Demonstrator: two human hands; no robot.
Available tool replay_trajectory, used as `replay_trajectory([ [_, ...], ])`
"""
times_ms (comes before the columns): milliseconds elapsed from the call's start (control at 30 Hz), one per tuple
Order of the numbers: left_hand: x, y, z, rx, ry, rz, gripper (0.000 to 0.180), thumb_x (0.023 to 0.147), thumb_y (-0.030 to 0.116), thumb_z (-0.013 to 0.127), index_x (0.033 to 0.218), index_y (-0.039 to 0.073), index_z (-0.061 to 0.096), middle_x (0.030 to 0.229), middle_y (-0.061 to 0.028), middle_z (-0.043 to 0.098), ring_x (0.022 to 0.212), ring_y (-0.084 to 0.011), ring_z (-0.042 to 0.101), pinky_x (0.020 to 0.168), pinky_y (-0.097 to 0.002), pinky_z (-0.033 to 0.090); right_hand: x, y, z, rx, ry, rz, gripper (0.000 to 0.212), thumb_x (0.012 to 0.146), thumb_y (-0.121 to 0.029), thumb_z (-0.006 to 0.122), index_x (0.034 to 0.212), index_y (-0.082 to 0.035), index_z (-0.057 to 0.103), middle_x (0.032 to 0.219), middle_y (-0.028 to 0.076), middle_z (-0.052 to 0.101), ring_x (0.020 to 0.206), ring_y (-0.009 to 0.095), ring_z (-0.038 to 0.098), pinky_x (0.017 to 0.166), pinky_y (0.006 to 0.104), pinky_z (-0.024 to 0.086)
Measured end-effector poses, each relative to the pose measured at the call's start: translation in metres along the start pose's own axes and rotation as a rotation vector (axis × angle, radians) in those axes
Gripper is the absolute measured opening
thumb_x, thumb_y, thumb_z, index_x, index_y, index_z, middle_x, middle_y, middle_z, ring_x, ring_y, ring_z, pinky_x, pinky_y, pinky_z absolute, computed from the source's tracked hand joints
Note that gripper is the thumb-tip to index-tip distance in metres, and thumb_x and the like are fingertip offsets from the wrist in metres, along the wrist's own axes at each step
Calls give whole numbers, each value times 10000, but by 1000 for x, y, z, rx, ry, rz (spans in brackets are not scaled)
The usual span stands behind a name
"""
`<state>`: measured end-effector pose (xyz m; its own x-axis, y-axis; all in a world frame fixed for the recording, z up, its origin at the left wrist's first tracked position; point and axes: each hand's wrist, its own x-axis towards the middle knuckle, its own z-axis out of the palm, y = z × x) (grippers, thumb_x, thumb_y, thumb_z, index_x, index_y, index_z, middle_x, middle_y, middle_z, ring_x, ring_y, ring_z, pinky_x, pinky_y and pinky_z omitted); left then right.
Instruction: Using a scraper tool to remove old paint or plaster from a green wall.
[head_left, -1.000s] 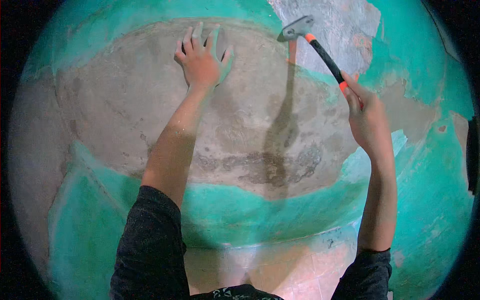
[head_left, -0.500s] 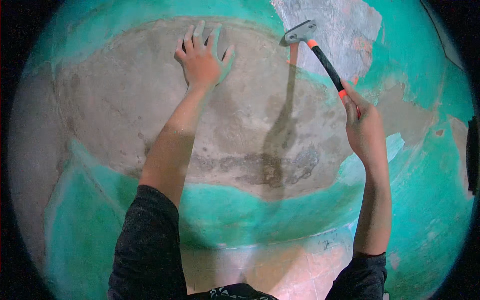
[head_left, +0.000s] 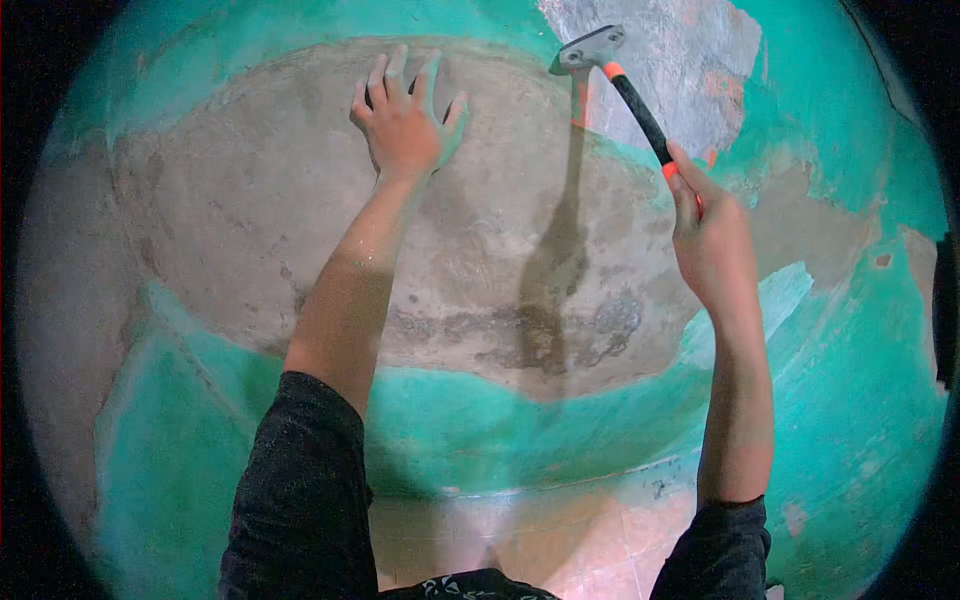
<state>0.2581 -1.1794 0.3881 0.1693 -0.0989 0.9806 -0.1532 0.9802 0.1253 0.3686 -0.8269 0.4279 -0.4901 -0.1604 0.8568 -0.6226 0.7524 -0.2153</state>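
Green, worn paint is covering much of the plastered wall [head_left: 470,425] facing you, and a broad, rounded, grey-brown bare patch [head_left: 240,210] is filling its middle. Pinkish, pale tiles [head_left: 620,545] are showing along the lower edge, beyond your black short sleeves [head_left: 300,480].

Your left hand [head_left: 408,125] is lying against the upper part of the bare patch, its fingers spreading wide and pointing upward, and it is holding nothing. Your right hand [head_left: 712,225] is closing around the lower end of a long-handled scraper [head_left: 641,112] with a grey metal head, a black grip and orange bands.

That scraper is slanting up and to the left from your fist, its head sitting over the border between green paint and a ragged, whitish-grey patch [head_left: 690,60] at the upper right. Whether its edge is touching the wall, you cannot tell. Dark shadow [head_left: 550,270] is falling down the bare patch, between your two forearms.
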Motion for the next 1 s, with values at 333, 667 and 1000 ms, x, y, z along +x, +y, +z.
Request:
replay_trajectory([
  [333, 3, -4, -1, -18, -8, 12, 694, 908, 573, 689, 1522, 300, 516, 1607, -71, 414, 1499, -314, 323, 1187, -560, 207, -3, 3, -12, -30, -26, -3, 321, 1057, -192, 593, 1349, -109, 697, 819, 338, 541, 605, 361, 581, 637, 439, 488],
  [667, -1, -2, -2, 27, -45, -9, 712, 910, 572, 690, 1538, 300, 493, 1609, -68, 405, 1510, -316, 311, 1181, -569, 218, -9, 8, -13, -12, -49, -7, 320, 1051, -163, 583, 1341, -98, 701, 838, 347, 576, 692, 472, 623, 650, 458, 496],
  [1000, 2, 0, -3, -2, -26, -9, 722, 910, 582, 686, 1548, 315, 478, 1612, -55, 394, 1512, -306, 302, 1191, -576, 209, 4, -1, -10, -20, -58, 14, 323, 1051, -171, 589, 1345, -87, 693, 853, 336, 617, 719, 468, 646, 670, 455, 512],
])
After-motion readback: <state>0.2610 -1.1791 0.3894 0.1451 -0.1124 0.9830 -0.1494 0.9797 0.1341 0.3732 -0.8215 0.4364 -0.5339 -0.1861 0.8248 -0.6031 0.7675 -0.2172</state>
